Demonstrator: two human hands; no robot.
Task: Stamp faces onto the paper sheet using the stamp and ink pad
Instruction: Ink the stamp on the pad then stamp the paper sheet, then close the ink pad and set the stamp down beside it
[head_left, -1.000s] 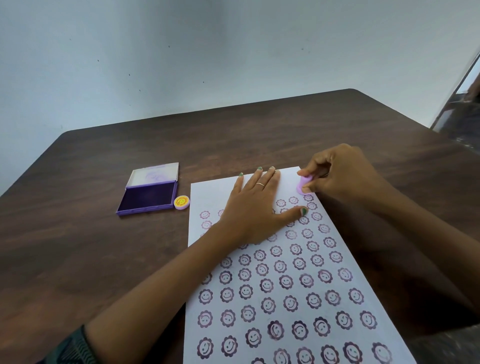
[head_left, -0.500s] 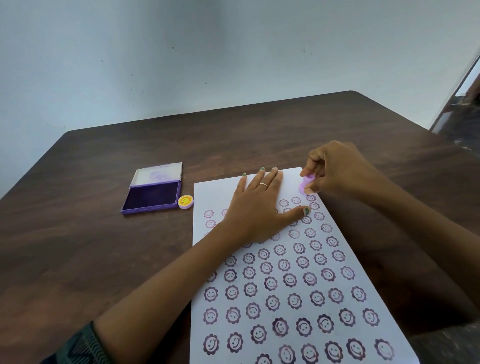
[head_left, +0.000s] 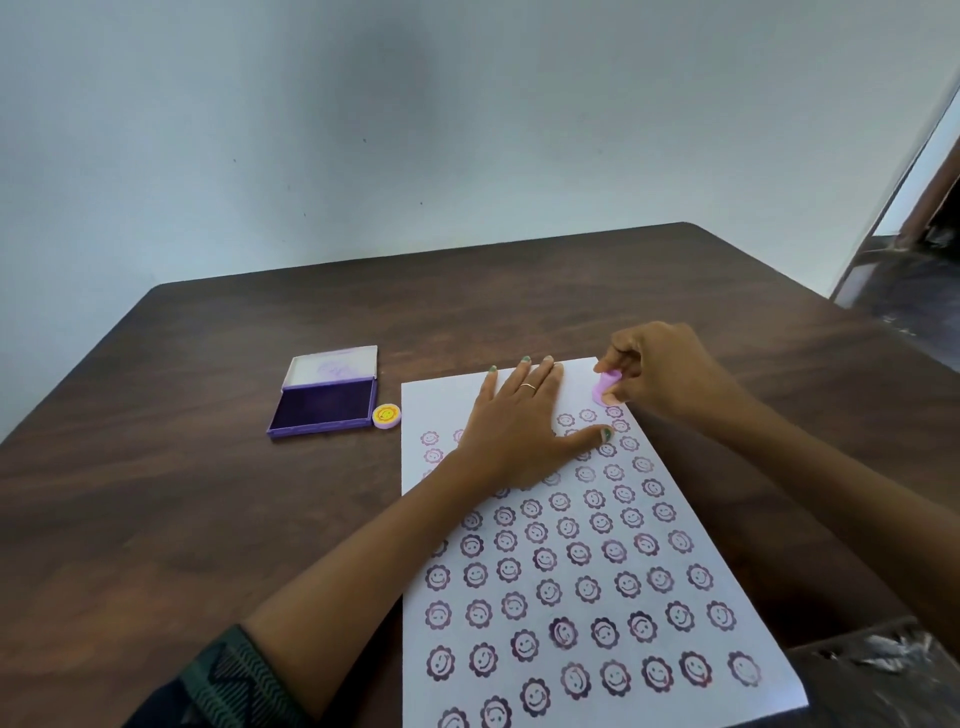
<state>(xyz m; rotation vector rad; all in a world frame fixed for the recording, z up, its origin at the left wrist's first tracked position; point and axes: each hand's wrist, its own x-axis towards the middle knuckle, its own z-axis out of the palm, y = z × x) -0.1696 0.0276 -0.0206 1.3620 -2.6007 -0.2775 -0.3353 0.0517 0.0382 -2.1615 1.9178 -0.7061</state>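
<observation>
The stamp (head_left: 604, 388) is pinched in the fingers (head_left: 613, 399) of my right hand (head_left: 660, 371), its pale purple body tilted, its foot close to the paper sheet (head_left: 582, 545) at the far right corner, just beyond the last row of faces. Compared with a second ago the stamp has crept a little further up toward that far edge of the sheet, and whether it is pressing down or just lifted I cannot tell from here. I judge this means I am laying a new row in the blank strip that remains at the far end of the sheet; nearly everything nearer to me is already covered in flower-rimmed smiling faces. The prints nearest the stamp look fainter than the dark ones at the near end, so I think it needs re-inking soon. My left hand (head_left: 519, 421) has stayed where it was, spread flat on the sheet with fingers wide, holding nothing but pinning the paper to the bench (head_left: 208, 519). Left of the sheet, well apart from the stamp, the ink pad (head_left: 323, 410) lies open, lid tipped back, with a small round yellow-faced cap (head_left: 386, 415) touching its right side.
</observation>
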